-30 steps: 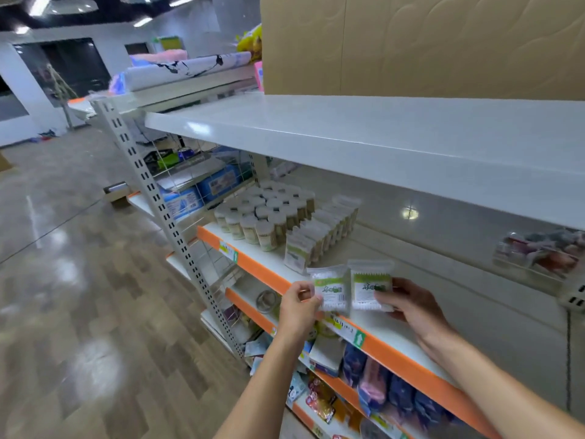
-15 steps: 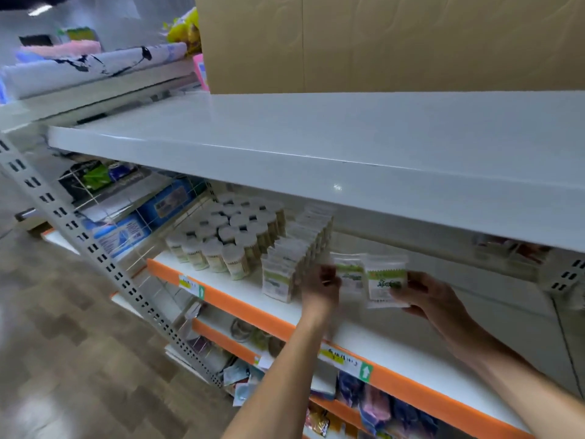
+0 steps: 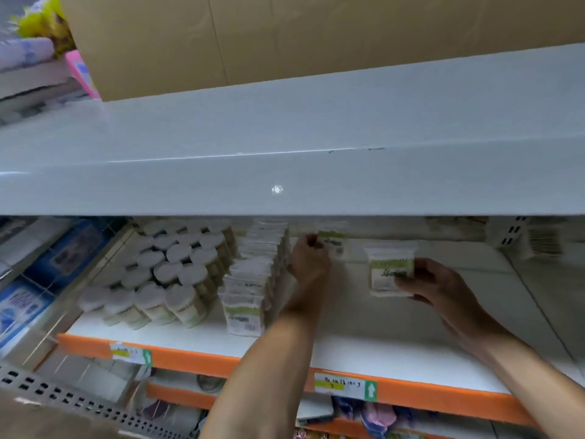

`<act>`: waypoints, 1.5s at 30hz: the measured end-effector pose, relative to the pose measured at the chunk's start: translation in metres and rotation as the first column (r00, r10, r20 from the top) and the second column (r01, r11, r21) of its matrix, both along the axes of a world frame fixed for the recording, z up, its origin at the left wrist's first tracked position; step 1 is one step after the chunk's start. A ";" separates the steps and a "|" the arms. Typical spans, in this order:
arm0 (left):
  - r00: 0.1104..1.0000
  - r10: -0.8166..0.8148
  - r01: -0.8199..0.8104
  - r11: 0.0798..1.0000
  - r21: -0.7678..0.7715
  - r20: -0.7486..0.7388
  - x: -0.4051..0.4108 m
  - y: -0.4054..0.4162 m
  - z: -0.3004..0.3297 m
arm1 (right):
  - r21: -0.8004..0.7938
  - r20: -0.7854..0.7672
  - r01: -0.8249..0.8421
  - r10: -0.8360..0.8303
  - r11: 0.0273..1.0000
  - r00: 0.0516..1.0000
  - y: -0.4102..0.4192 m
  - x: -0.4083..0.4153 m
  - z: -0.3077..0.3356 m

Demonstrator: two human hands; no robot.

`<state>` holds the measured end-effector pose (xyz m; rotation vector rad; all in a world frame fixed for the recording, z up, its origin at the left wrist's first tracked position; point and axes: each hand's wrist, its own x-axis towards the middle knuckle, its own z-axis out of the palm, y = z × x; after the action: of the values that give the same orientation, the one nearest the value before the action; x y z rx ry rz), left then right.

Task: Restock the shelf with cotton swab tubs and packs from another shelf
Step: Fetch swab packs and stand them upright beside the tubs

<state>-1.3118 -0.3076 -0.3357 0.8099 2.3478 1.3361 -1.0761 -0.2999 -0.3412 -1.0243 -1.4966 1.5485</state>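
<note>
Reaching in over the orange-edged shelf (image 3: 196, 359), both forearms had pushed deeper than half a second before, when the hands were near its front edge. The two packs, side by side then, were well apart. The right hand (image 3: 443, 286) gripped one pack (image 3: 391, 274) by its right edge — thumb across the front, fingers behind — upright, over the bare middle of the shelf; whether it touched the board I could not tell. Farther back, the left hand (image 3: 308, 258) pinched the other pack (image 3: 332, 243) near the rear, just right of the row of packs (image 3: 250, 289) standing front to back. Left of that row stood the tubs (image 3: 167, 274), white-lidded and tightly clustered, unmoved. The view had swung closer and lower — the white upper shelf (image 3: 285, 147) filled much more of it, with a cardboard box (image 3: 285, 36) above.
</note>
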 end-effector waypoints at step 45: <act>0.940 -0.335 0.339 0.939 0.061 -0.062 0.012 -0.086 -0.007 | 0.199 0.276 0.386 -0.429 0.901 0.860 0.040 -0.174 -0.022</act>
<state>-1.2996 -0.3936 -0.3422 1.2175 2.0828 1.2667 -1.2496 -0.2600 -0.3634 -1.4497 -1.4465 1.0004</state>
